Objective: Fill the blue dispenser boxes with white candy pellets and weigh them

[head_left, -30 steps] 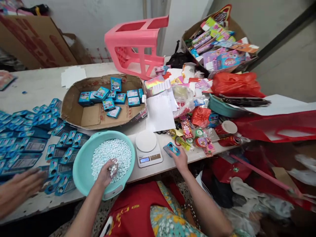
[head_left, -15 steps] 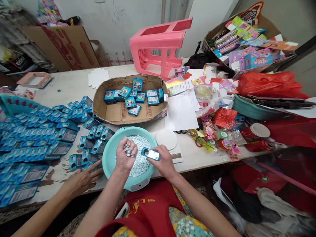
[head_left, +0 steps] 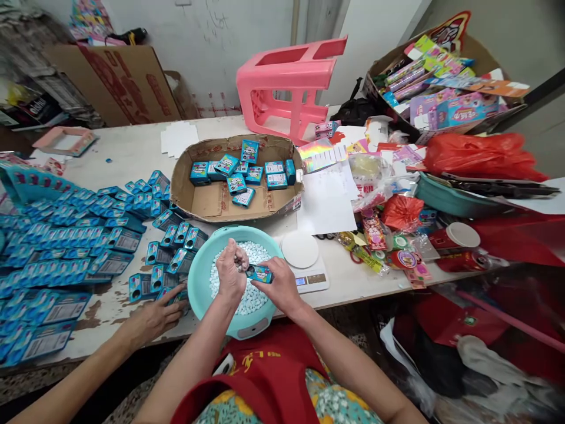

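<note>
The right hand grips a small blue carton, printed with white lettering, above the turquoise basin of pale candies. The left hand curls round more candies beside its left end; the right end is hidden, smaller print illegible.

Scale beside basin, possibly touching

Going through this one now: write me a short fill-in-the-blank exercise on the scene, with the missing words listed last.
1. The left hand holds pale pieces; the right hand holds a small box, mainly ____ in colour.
2. In the picture, the scale stands to the ____ of the basin.
3. The plastic stool is coloured ____.
Missing words: blue; right; pink.
</note>
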Motion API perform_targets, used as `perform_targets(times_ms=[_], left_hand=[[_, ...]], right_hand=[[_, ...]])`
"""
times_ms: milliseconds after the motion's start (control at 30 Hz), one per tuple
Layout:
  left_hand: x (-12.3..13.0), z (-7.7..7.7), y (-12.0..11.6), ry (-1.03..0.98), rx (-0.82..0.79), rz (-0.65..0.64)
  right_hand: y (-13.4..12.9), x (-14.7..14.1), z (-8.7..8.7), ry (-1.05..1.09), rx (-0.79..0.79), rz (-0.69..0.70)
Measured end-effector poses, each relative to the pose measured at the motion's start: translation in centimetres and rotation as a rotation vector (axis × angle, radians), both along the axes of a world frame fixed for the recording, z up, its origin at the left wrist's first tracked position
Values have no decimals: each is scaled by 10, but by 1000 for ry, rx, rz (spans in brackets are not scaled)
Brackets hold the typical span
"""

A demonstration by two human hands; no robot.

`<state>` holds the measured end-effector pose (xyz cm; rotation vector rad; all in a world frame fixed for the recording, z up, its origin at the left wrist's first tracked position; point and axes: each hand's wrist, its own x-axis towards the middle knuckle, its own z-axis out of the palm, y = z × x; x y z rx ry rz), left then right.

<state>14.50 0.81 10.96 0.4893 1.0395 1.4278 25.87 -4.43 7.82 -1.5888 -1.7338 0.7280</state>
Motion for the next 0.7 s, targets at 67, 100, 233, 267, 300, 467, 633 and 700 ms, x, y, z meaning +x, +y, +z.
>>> perform_targets(times_ms=[67,100,233,267,300,467,633,700], left_hand=[[-5,-2,3,-23,-19,-20],[-10,-6,4,-4,-24,-26],[-44,-38,3,555,-8,-235],[-52,-46,6,763,-2,-327],[-59,-52,13,952,9,-401],[-54,-57,116,1418,148,-229],[1,-78,258,1518,-108,-90],[19,-90,289,1516,-281,-114]], right_hand=[[3,4,2,70,-9,14],[3,9,5,122,-18,18],[1,47,18,315,-64,-98],[1,61,17,322,-64,-155],[3,76,14,312,-56,-215],[32,134,-41,156,2,-358],[57,147,-84,76,88,-353],[52,150,-84,8,113,-356]])
